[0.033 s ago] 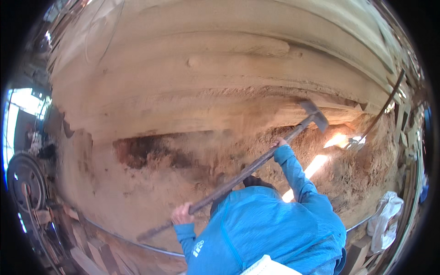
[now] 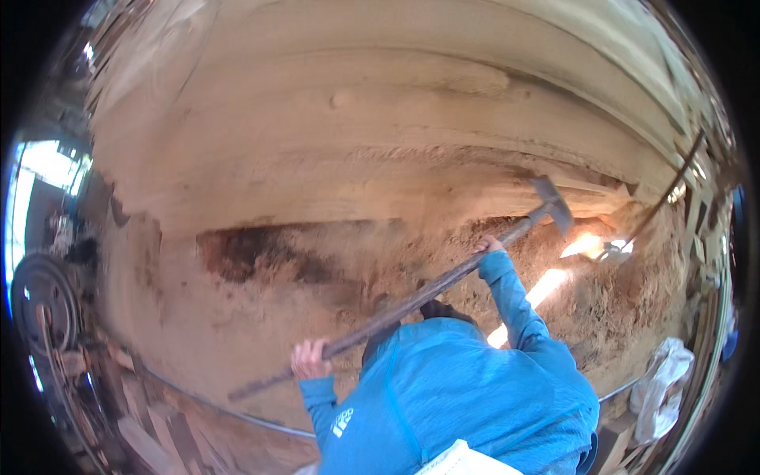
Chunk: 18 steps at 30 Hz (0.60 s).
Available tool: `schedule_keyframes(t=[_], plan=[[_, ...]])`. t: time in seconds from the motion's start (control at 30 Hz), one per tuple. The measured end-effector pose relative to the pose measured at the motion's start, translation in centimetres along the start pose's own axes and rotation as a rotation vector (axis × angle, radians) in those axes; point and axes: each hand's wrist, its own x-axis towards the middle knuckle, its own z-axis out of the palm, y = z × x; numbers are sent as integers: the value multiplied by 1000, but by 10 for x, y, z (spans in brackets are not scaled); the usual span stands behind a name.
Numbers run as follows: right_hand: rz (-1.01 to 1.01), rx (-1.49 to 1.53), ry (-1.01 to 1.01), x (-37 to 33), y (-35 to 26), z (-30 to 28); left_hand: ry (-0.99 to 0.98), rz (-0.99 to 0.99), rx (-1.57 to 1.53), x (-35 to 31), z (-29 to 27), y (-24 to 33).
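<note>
"While both hands are on the hoe [image 2: 405,307], how does each one sit?"

"The left hand [image 2: 312,361] has its fingers curled around the wooden handle toward the lower end. The right hand [image 2: 488,245] is wrapped around it farther up, closer to the metal blade [image 2: 555,206]."

"Are the fingers spread at all?"

"No, on both sides they're bent tight around the wood, though the right hand is small in the view and its fingers run together."

"And where is the hoe itself?"

"Slantwise in front of the person, above the brown dirt [image 2: 186,317]. Its bare end points to the lower left, its blade to the upper right. Whether the blade touches the bank of dirt behind it, one cannot tell."

"What is the person wearing?"

"A blue jacket [image 2: 483,388], its sleeves reaching the wrists."

"Anything around them?"

"Bright patches of sunlight [image 2: 546,286] fall on the dirt beside the right arm. A white bag [image 2: 663,389] lies off to the right, and a thin rod [image 2: 671,184] leans above it. To the left are a dark round wheel [image 2: 46,305] and, below that, pieces of wood [image 2: 154,437]."
</note>
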Motion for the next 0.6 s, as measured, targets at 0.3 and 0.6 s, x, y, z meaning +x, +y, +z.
schedule_keyframes(t=[0.3, 0.6], plan=[[92, 331, -54, -22, 27, 15, 1148, -244, -1108, 98, -22, 16], [-947, -1363, -264, -99, 2, 113, -680, -79, -1524, 172, 70, 127]])
